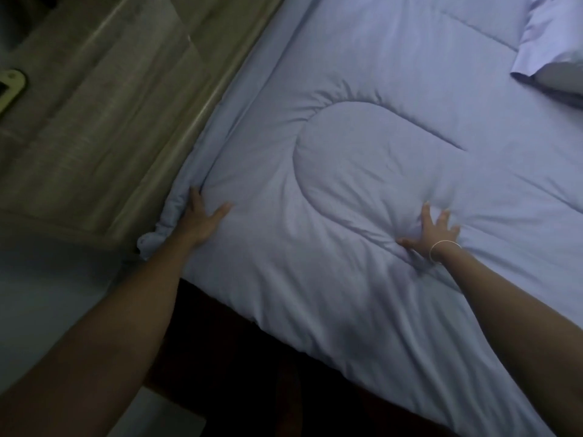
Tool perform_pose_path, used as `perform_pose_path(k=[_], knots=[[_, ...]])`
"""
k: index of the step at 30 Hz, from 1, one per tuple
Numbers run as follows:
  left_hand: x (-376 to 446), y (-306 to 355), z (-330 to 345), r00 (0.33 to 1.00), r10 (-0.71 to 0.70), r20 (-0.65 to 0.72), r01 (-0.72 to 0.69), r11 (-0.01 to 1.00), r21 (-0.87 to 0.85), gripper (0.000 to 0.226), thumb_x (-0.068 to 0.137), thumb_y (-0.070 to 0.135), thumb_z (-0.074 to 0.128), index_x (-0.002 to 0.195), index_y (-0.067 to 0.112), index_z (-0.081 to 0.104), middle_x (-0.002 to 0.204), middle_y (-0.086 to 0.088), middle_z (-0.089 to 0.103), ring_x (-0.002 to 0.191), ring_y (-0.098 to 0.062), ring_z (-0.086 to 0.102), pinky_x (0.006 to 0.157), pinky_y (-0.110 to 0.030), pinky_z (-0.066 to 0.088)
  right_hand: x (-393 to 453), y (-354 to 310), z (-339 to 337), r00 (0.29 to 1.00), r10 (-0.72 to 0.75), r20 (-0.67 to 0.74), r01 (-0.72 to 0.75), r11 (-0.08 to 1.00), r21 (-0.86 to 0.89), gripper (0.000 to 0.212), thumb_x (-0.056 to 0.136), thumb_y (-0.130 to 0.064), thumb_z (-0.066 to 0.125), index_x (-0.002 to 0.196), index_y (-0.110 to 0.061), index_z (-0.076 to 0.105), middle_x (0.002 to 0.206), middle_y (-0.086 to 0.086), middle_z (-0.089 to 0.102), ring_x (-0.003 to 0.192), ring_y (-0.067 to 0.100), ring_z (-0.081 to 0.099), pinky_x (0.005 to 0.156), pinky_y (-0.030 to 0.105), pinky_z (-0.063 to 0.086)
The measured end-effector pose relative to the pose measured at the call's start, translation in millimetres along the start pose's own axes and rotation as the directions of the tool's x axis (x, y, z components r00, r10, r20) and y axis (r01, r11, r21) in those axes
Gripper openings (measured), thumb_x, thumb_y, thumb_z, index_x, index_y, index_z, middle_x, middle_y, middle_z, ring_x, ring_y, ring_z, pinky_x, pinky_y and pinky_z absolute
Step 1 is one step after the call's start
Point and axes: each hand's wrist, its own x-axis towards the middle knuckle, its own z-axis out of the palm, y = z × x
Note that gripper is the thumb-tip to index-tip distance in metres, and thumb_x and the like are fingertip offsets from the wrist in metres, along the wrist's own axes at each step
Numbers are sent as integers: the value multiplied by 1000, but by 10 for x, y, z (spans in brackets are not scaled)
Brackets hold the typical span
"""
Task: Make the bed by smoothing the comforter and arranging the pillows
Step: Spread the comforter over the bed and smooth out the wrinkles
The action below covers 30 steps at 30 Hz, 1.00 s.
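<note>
A pale lilac quilted comforter (362,159) covers the bed and fills most of the view. My left hand (202,220) lies flat on its left edge near the bunched corner, fingers straight, thumb spread toward the middle. My right hand (432,230) presses on the comforter with fingers spread wide, a thin bracelet on its wrist; the fabric wrinkles around it. A pillow (555,52) in a matching lilac case lies at the top right, partly cut off by the frame.
A grey-green curtain (104,121) hangs along the bed's left side. Pale floor (47,288) shows at the lower left. The dark bed base (239,367) lies below the comforter's near edge. A light-coloured object (11,88) sits at the far left edge.
</note>
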Motion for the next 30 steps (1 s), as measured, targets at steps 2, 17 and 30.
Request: perform_pose_path(k=[2, 17, 30], knots=[[40, -113, -29, 995, -94, 22, 94, 996, 11, 113, 72, 84, 38, 150, 23, -15, 160, -1, -1, 146, -27, 12, 119, -38, 11, -34, -12, -13, 1000, 2, -1, -2, 1000, 5, 117, 71, -69, 64, 146, -39, -21, 158, 14, -20, 145, 46, -4, 115, 61, 11], [444, 118, -42, 949, 302, -94, -238, 878, 416, 94, 82, 77, 24, 152, 17, 3, 160, -9, 2, 147, -27, 6, 120, -44, 9, 25, 19, 30, 1000, 2, 6, -2, 1000, 23, 115, 73, -68, 63, 146, -39, -21, 157, 12, -24, 143, 49, -7, 112, 63, 15], [345, 185, 191, 921, 283, -269, -223, 947, 231, 76, 94, 58, 30, 145, 3, 24, 152, -18, 29, 139, -30, 29, 116, -41, 21, 42, -238, -78, 997, 83, -11, -81, 989, 121, 111, 74, -47, 74, 152, -28, -4, 157, 21, -12, 143, 50, 1, 115, 60, 14]])
